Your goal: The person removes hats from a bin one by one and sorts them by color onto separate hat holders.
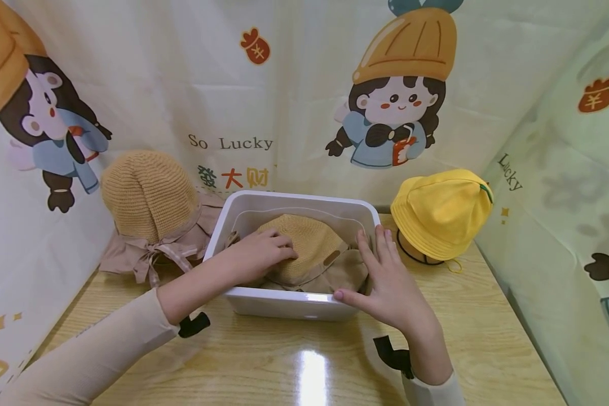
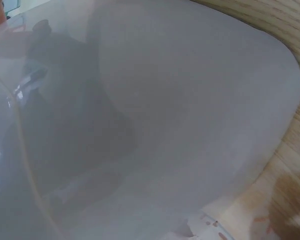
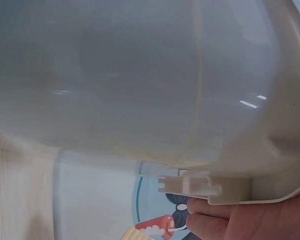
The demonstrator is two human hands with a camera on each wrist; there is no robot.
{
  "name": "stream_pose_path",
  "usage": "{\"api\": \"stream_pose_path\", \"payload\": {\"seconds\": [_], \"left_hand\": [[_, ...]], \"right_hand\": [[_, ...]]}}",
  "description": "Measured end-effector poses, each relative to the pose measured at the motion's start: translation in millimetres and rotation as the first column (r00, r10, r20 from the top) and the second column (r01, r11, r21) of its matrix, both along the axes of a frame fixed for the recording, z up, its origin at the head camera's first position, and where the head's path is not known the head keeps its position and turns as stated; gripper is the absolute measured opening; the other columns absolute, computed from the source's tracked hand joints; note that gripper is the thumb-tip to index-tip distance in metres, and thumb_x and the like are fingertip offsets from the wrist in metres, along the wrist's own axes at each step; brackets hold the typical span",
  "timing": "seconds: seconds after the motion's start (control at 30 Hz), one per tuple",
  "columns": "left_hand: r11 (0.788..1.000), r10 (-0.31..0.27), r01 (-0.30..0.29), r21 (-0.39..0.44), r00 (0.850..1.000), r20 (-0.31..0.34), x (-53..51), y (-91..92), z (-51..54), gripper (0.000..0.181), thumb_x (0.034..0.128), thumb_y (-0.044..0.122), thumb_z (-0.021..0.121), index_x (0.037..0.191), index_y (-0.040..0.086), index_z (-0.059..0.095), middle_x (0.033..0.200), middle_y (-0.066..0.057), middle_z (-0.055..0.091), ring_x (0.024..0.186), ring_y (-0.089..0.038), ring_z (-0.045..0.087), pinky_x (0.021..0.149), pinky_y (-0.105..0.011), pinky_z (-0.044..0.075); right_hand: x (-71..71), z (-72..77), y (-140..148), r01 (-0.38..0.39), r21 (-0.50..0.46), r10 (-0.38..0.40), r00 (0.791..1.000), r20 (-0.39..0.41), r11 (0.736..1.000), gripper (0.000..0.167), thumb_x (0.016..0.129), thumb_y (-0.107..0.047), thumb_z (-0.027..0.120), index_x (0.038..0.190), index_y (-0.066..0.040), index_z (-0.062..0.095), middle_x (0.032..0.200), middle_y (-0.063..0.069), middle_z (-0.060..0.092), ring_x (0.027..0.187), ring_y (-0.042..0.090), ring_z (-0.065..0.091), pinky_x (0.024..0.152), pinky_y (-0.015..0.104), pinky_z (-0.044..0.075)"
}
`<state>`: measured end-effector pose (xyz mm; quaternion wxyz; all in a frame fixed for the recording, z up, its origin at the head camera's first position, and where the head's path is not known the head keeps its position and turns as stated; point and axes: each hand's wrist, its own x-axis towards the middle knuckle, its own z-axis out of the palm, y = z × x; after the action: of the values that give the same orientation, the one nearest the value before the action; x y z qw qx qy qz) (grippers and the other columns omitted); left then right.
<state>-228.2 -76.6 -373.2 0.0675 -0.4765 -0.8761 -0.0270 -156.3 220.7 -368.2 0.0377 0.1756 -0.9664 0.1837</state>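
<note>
A white plastic bin [image 1: 294, 306] stands on the table, with a tan knitted sun hat [image 1: 304, 248] with a brown fabric brim lying inside it. My left hand [image 1: 256, 254] reaches over the bin's near left side and rests on the hat's crown, its fingers bent. At the bin's right end, my right hand [image 1: 393, 285] touches the rim, fingers stretched and thumb on the front edge. The right wrist view shows fingers [image 3: 206, 222] beside the bin's rim. Only the bin's outer wall [image 2: 190, 100] fills most of the left wrist view; the left hand is hidden there.
Left of the bin sits another tan knitted hat [image 1: 149, 197] with a brown brim and ribbon. A yellow bucket hat [image 1: 444, 214] stands at the right, over something with a dark loop. Printed curtains [image 1: 304, 113] enclose the wooden table [image 1: 264, 366] at back and sides.
</note>
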Motion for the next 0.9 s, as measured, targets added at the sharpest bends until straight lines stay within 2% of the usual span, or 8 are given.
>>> {"api": "stream_pose_path", "payload": {"seconds": [0.17, 0.3, 0.37, 0.47, 0.53, 0.63, 0.77, 0.9], "left_hand": [[0.998, -0.028, 0.032, 0.050, 0.995, -0.094, -0.8, 0.4, 0.1, 0.014, 0.0908, 0.007, 0.070, 0.098, 0.019, 0.073, 0.095, 0.005, 0.064, 0.091, -0.020, 0.055, 0.082, -0.034, 0.050], [0.996, -0.023, 0.031, 0.079, 0.995, -0.098, -1.3, -0.8, -0.8, 0.014, 0.0871, 0.007, 0.073, 0.091, 0.020, 0.073, 0.096, 0.002, 0.064, 0.094, -0.021, 0.056, 0.085, -0.036, 0.050], [0.996, -0.006, 0.012, 0.093, 0.998, -0.068, -1.7, -2.6, -1.6, 0.009, 0.0878, 0.012, 0.075, 0.091, 0.021, 0.072, 0.113, -0.008, 0.064, 0.109, -0.030, 0.058, 0.095, -0.043, 0.049], [0.994, 0.043, -0.050, 0.100, 0.997, 0.070, -1.2, -6.0, -1.5, 0.005, 0.0913, 0.023, 0.073, 0.094, 0.023, 0.069, 0.143, -0.029, 0.046, 0.133, -0.051, 0.042, 0.105, -0.059, 0.042], [0.991, 0.079, -0.097, 0.093, 0.981, 0.178, -0.5, -7.8, -1.0, 0.008, 0.0944, 0.028, 0.070, 0.099, 0.023, 0.066, 0.152, -0.038, 0.028, 0.139, -0.058, 0.029, 0.107, -0.065, 0.036], [0.989, 0.108, -0.133, 0.072, 0.953, 0.283, -0.2, -9.0, -0.4, 0.011, 0.0982, 0.030, 0.064, 0.106, 0.023, 0.062, 0.154, -0.040, 0.023, 0.142, -0.055, 0.026, 0.107, -0.065, 0.036], [0.987, 0.110, -0.138, 0.078, 0.951, 0.288, -0.8, -8.6, -0.2, 0.022, 0.0980, 0.031, 0.064, 0.117, 0.022, 0.057, 0.149, -0.033, 0.038, 0.136, -0.048, 0.041, 0.105, -0.060, 0.041], [0.983, 0.130, -0.158, 0.090, 0.957, 0.259, -0.2, -7.7, 0.7, 0.048, 0.0936, 0.027, 0.070, 0.138, 0.023, 0.052, 0.135, -0.023, 0.051, 0.123, -0.039, 0.052, 0.099, -0.054, 0.047]], "right_hand": [[0.0, 0.3, 0.1, 0.002, -0.002, -0.002, 1.000, 0.000, 1.000, 0.114, 0.078, -0.077, 0.064, 0.161, -0.024, 0.006, 0.166, 0.018, -0.006, 0.153, 0.037, -0.008, 0.113, 0.069, 0.021], [0.0, 0.3, 0.3, 0.001, -0.006, -0.001, 1.000, 0.000, 1.000, 0.114, 0.078, -0.076, 0.064, 0.161, -0.026, 0.005, 0.167, 0.017, -0.006, 0.153, 0.037, -0.008, 0.113, 0.069, 0.021], [-0.2, 0.4, 0.4, -0.001, -0.007, 0.001, 1.000, -0.004, 1.000, 0.114, 0.078, -0.076, 0.064, 0.161, -0.026, 0.006, 0.167, 0.018, -0.006, 0.153, 0.038, -0.007, 0.113, 0.070, 0.021], [-0.4, 0.2, 0.5, -0.003, -0.010, 0.003, 1.000, -0.007, 1.000, 0.113, 0.078, -0.075, 0.064, 0.161, -0.026, 0.005, 0.166, 0.018, -0.006, 0.153, 0.038, -0.007, 0.113, 0.070, 0.021], [-0.2, 0.2, 0.7, -0.005, -0.010, 0.005, 1.000, -0.008, 1.000, 0.113, 0.078, -0.076, 0.064, 0.161, -0.026, 0.005, 0.166, 0.018, -0.006, 0.153, 0.038, -0.007, 0.113, 0.070, 0.021], [0.1, 0.5, 0.6, -0.005, -0.011, 0.005, 1.000, -0.004, 1.000, 0.113, 0.078, -0.076, 0.064, 0.161, -0.027, 0.005, 0.166, 0.018, -0.006, 0.153, 0.038, -0.007, 0.113, 0.070, 0.021], [0.1, 0.5, 0.7, -0.005, -0.011, 0.005, 1.000, -0.002, 1.000, 0.114, 0.078, -0.076, 0.064, 0.161, -0.027, 0.005, 0.166, 0.019, -0.005, 0.153, 0.039, -0.007, 0.112, 0.070, 0.022], [-0.3, -0.1, 0.6, -0.004, -0.012, 0.004, 1.000, -0.007, 1.000, 0.114, 0.078, -0.077, 0.063, 0.161, -0.027, 0.005, 0.166, 0.019, -0.004, 0.153, 0.040, -0.006, 0.111, 0.070, 0.023]]}}
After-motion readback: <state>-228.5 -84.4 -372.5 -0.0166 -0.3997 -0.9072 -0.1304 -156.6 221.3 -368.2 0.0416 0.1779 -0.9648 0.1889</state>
